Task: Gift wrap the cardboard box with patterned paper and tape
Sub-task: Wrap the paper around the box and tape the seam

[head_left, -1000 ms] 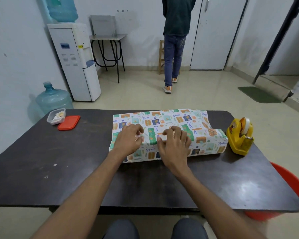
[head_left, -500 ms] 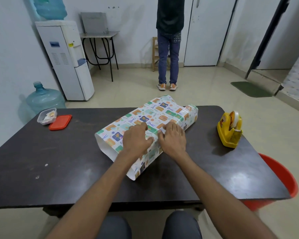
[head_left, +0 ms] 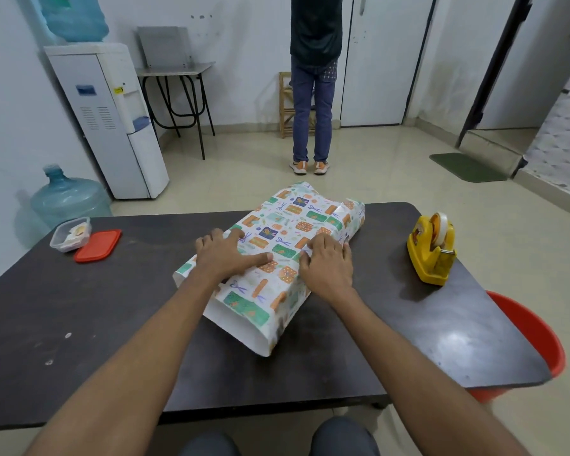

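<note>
— What are your fingers doing?

— My left fingers point(head_left: 236, 234) lie spread and flat on the paper point(head_left: 287, 222), pressing down and gripping nothing. My right fingers point(head_left: 323, 242) press just beside them, a little bent. As far as I can see, they hold nothing either.

— And the box?

— It is hidden inside the paper, lying aslant in the middle of the bench point(head_left: 112, 307). The end nearest me gapes open, not yet folded.

— What might go wrong?

— I cannot tell whether the seam is taped. If it isn't, lifting either hand could let it spring loose. The tape holder point(head_left: 431, 255) stands well apart on my right, so reaching for it means letting go. The box might also slide toward that open end.
</note>
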